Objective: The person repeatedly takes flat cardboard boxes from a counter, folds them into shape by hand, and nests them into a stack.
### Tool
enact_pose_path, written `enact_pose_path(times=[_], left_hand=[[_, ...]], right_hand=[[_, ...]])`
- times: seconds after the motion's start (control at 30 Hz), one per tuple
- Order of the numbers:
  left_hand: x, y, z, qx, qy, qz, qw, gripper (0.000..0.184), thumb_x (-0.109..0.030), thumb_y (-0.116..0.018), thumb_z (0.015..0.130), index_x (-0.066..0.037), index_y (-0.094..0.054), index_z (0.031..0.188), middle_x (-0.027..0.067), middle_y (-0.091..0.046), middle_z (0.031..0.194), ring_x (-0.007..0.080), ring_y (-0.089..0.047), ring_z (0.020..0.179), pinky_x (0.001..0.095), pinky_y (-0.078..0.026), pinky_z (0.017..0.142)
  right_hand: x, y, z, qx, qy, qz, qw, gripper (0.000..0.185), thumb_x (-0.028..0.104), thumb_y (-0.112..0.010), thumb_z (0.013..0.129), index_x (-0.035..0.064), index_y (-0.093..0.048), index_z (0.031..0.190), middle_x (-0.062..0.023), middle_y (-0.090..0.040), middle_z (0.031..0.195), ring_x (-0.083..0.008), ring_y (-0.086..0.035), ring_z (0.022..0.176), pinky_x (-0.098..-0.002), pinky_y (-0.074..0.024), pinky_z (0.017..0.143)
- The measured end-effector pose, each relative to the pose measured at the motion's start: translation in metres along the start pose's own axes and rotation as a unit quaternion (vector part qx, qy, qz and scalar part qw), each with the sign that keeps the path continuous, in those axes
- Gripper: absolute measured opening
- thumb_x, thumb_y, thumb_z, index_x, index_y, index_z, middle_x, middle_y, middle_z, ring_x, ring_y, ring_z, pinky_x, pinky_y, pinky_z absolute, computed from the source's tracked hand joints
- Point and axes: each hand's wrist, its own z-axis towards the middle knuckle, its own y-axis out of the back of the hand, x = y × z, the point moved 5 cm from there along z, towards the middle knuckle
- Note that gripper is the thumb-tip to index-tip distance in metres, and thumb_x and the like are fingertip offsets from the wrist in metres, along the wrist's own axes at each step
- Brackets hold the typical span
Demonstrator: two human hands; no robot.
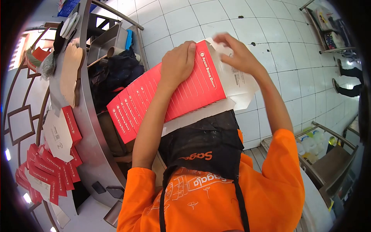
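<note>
A stack of nested red cardboard food boxes (154, 102), printed "Ayam Bang Dava", leans across my lap at a slant. My left hand (179, 62) lies over its upper side, fingers wrapped on the far edge and gripping it. White inner flaps (239, 83) of a box stick out at the stack's right end. Just above those flaps is my right hand (236, 54), slightly blurred, with thumb and fingers apart and nothing visible in it. Whether its fingertips touch the cardboard I cannot tell.
On the metal table (87, 116) at left lie a folded box (71, 125), a fanned pile of red boxes (48, 170) and brown cardboard (70, 73). A metal basin (108, 44) and black cloth (112, 77) sit beneath. A person's legs (349, 83) show at far right.
</note>
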Motion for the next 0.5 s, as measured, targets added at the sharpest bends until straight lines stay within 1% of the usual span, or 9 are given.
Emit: enact_pose_path(times=[0.03,0.1,0.13,0.23,0.27,0.3,0.37,0.47,0.5], left_hand=[[0.000,-0.001,0.001,-0.005,-0.008,0.010,1.000,0.039,-0.034,-0.040,0.112,-0.009,-0.069,0.111,0.0166,-0.074,0.088,0.0397,-0.070,0.083,0.0535,-0.052,0.076],[0.002,0.001,0.001,-0.008,-0.021,0.032,0.999,0.040,-0.033,-0.038,0.112,-0.007,-0.069,0.109,0.0180,-0.073,0.086,0.0397,-0.069,0.081,0.0545,-0.052,0.075],[0.004,0.002,0.000,-0.012,-0.022,0.043,0.999,0.040,-0.032,-0.038,0.112,-0.007,-0.068,0.107,0.0182,-0.073,0.085,0.0395,-0.069,0.080,0.0549,-0.051,0.074],[0.008,0.000,0.001,-0.026,-0.001,0.056,0.998,0.039,-0.032,-0.038,0.112,-0.007,-0.067,0.104,0.0192,-0.073,0.085,0.0403,-0.069,0.080,0.0558,-0.051,0.074],[0.006,0.000,0.001,-0.018,0.012,0.052,0.998,0.038,-0.032,-0.039,0.112,-0.007,-0.066,0.103,0.0198,-0.073,0.085,0.0415,-0.069,0.080,0.0560,-0.051,0.075],[0.007,0.000,-0.001,-0.007,0.025,0.051,0.998,0.037,-0.033,-0.039,0.112,-0.007,-0.064,0.103,0.0205,-0.072,0.084,0.0427,-0.069,0.081,0.0563,-0.051,0.075],[0.007,-0.002,-0.001,0.000,0.021,0.040,0.999,0.038,-0.033,-0.039,0.112,-0.006,-0.064,0.102,0.0199,-0.072,0.083,0.0424,-0.069,0.079,0.0565,-0.051,0.073],[0.010,-0.006,-0.005,0.018,0.029,0.027,0.999,0.039,-0.033,-0.038,0.112,-0.006,-0.064,0.103,0.0193,-0.072,0.082,0.0409,-0.070,0.078,0.0559,-0.052,0.072],[0.012,-0.005,-0.002,0.020,0.034,0.022,0.999,0.039,-0.033,-0.038,0.112,-0.005,-0.064,0.103,0.0192,-0.073,0.081,0.0402,-0.070,0.078,0.0556,-0.052,0.072]], right_hand=[[-0.007,-0.009,0.020,-0.072,0.032,0.023,0.997,0.034,0.012,-0.067,0.089,0.0023,-0.072,0.121,-0.0186,-0.073,0.121,-0.0308,-0.070,0.109,-0.0415,-0.0535,0.097],[-0.026,-0.036,0.053,0.075,-0.030,-0.059,0.995,0.028,0.009,-0.065,0.091,0.0016,-0.073,0.117,-0.0201,-0.076,0.112,-0.0329,-0.071,0.102,-0.0422,-0.0547,0.093],[-0.033,-0.049,0.060,0.151,-0.059,-0.100,0.982,0.026,0.008,-0.065,0.092,0.0013,-0.074,0.115,-0.0208,-0.077,0.108,-0.0340,-0.072,0.099,-0.0425,-0.0553,0.091],[-0.026,-0.036,0.064,0.176,-0.037,-0.134,0.975,0.021,0.006,-0.063,0.095,0.0008,-0.074,0.112,-0.0221,-0.077,0.102,-0.0368,-0.072,0.091,-0.0426,-0.0561,0.087],[-0.008,-0.030,0.064,0.202,-0.028,-0.113,0.972,0.017,0.007,-0.065,0.094,-0.0034,-0.072,0.105,-0.0208,-0.076,0.094,-0.0324,-0.070,0.082,-0.0392,-0.0561,0.082],[-0.007,-0.035,0.062,0.213,-0.037,-0.099,0.971,0.015,0.008,-0.065,0.094,-0.0040,-0.071,0.102,-0.0189,-0.075,0.090,-0.0296,-0.069,0.080,-0.0378,-0.0558,0.081],[-0.011,-0.043,0.061,0.219,-0.055,-0.075,0.971,0.014,0.008,-0.067,0.093,-0.0052,-0.070,0.095,-0.0152,-0.072,0.082,-0.0240,-0.066,0.075,-0.0350,-0.0551,0.078],[-0.035,-0.053,0.054,0.200,-0.102,0.015,0.974,0.027,0.017,-0.070,0.094,0.0004,-0.072,0.116,-0.0168,-0.076,0.102,-0.0257,-0.071,0.095,-0.0378,-0.0549,0.087],[-0.038,-0.061,0.051,0.134,-0.074,0.038,0.987,0.028,0.018,-0.071,0.095,0.0011,-0.069,0.118,-0.0141,-0.075,0.104,-0.0232,-0.070,0.097,-0.0367,-0.0544,0.088]])
